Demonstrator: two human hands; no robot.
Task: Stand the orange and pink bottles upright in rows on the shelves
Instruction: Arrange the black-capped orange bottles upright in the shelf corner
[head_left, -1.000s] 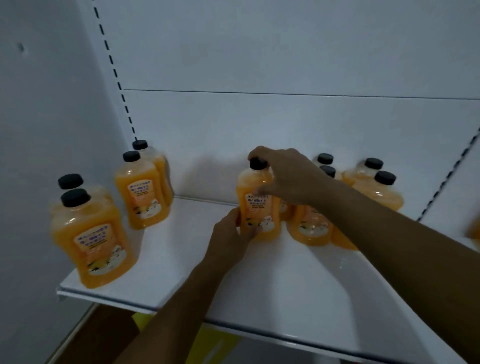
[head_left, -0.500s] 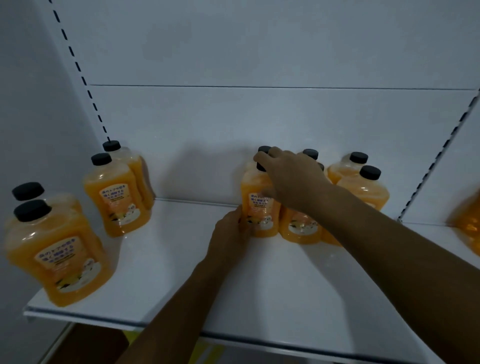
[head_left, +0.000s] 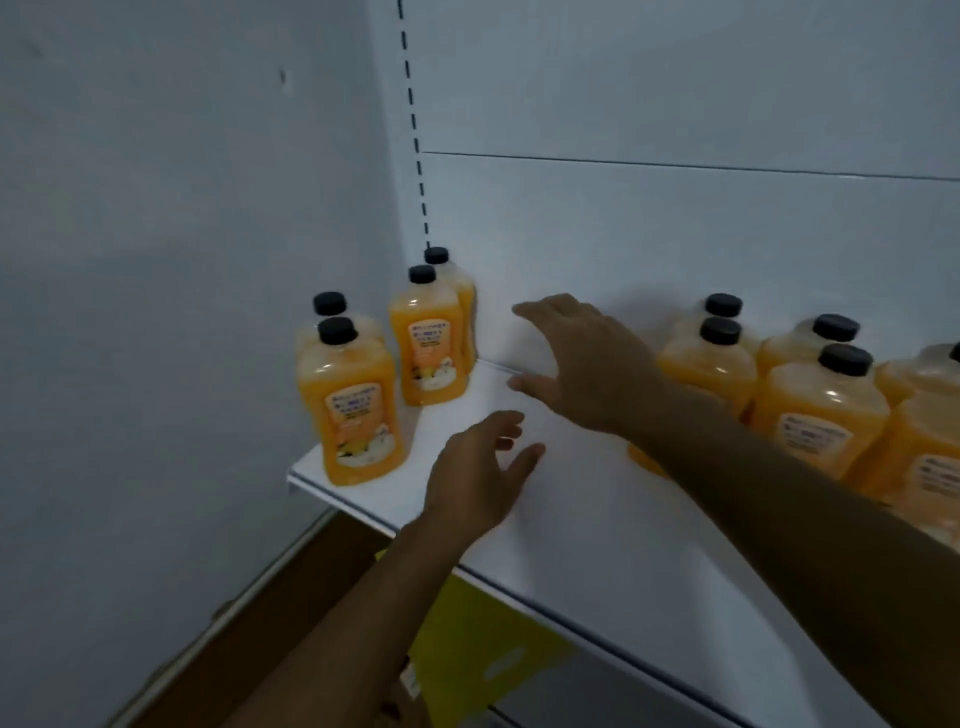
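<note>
A white shelf (head_left: 597, 519) carries upright orange bottles: a cluster at 3 o'clock (head_left: 821, 415) and four toward 9 o'clock (head_left: 358, 415), well apart. Between them, over bare shelf, the right hand (head_left: 587, 364) spreads wide, fingers pointing to 9 o'clock; the left hand (head_left: 478, 473) below it is open too, holding nothing.

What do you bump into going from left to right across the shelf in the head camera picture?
Front-left orange bottle → labelled orange bottle behind it to the right → left hand → right hand → orange bottle just past the right hand → big front orange bottle. All stand on the white shelf.
</note>
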